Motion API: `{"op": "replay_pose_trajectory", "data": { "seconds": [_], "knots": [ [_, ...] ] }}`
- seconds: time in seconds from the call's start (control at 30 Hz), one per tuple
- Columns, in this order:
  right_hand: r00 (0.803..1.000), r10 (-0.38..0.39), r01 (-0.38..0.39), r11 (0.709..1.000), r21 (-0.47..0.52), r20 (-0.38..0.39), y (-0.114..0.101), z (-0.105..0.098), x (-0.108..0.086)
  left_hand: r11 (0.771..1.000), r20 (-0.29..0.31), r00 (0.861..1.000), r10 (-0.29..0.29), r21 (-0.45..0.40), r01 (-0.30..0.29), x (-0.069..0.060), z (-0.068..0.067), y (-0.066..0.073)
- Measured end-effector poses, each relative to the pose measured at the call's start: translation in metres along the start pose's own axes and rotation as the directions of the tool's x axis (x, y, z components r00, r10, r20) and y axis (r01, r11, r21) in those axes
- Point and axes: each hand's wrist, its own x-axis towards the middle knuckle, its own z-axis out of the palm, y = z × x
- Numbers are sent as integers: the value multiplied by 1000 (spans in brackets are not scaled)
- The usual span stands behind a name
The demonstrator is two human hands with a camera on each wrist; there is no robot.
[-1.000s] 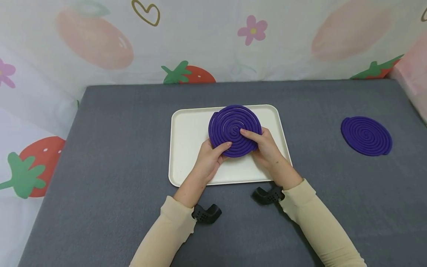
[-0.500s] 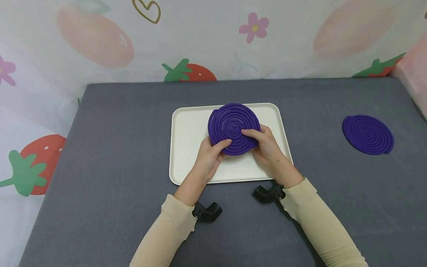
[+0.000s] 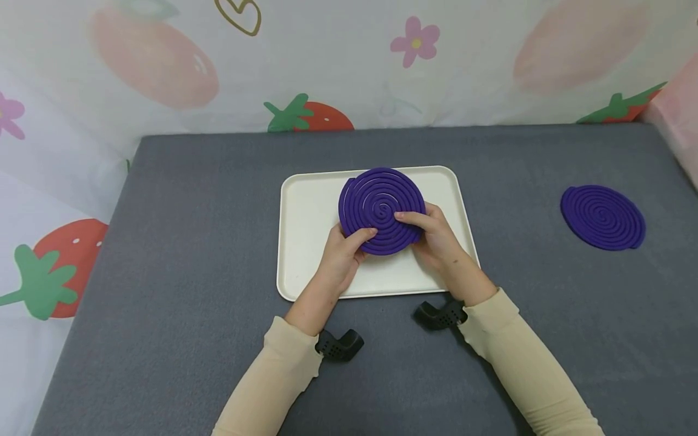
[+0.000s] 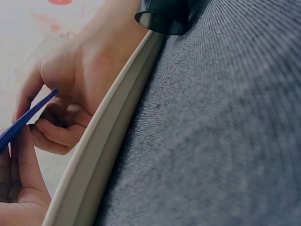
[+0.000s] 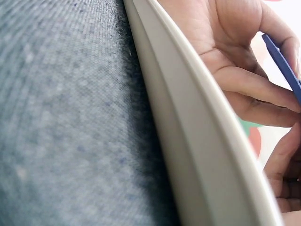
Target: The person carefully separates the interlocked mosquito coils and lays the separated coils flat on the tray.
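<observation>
Both hands hold a round purple spiral coaster [image 3: 376, 197], thin and flat like a trivet, tilted over a cream tray [image 3: 305, 260]. My left hand [image 3: 340, 260] pinches its lower left edge, thumb on the face and fingers behind. At the lower right edge my right hand [image 3: 436, 239] grips it the same way, its thumb reaching near the spiral's centre. Seen edge-on, the coaster is a thin blue-purple strip [image 4: 28, 117] in the left wrist view and a similar strip [image 5: 282, 61] in the right wrist view. Fingers behind it are hidden in the head view.
A second purple spiral coaster [image 3: 602, 218] lies flat on the grey cloth-covered table [image 3: 191, 242], to the right of the tray. Behind the table's far edge hangs a white curtain [image 3: 469, 66] printed with strawberries and flowers. A black wrist camera [image 3: 340, 346] sits at each cuff.
The hands keep the same hold on the coaster, which stays over the tray almost unmoved. The whole head view has shifted slightly, raising the scene a little in the picture.
</observation>
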Motion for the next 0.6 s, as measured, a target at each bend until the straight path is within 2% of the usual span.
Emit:
{"op": "replay_pose_trajectory", "data": {
  "seconds": [0.2,0.43,0.6],
  "knots": [
    [1000,-6,5,1000,23,29,0,0,0,1000,16,1000,3,5,-3,0,-1,-1],
    [996,-12,4,995,97,86,1,-3,0,1000,33,999,4,-21,-3,-1,0,0],
    [993,-30,18,994,112,110,2,-4,0,999,38,999,17,-45,-15,-1,0,0]
  ]
}}
